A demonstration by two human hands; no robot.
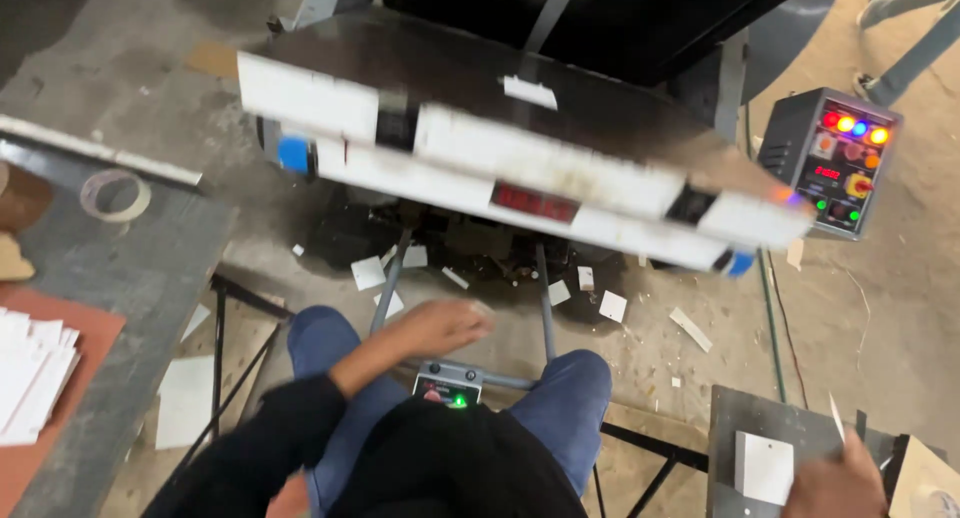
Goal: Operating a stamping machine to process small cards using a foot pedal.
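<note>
My left hand (440, 326) hovers empty; right hand (835, 483) pinches a card (836, 416), which could slip, being thin.

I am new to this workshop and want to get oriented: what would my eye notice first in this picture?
First, the big dark machine table with white front strips, across the upper middle. Next, the control box with coloured lights at the upper right. Below, the seated person's left hand hovers open above the knees, while the right hand, at the bottom right, holds a thin white card beside a white square piece.

Right hand (835, 483) cut off, blurred
</note>
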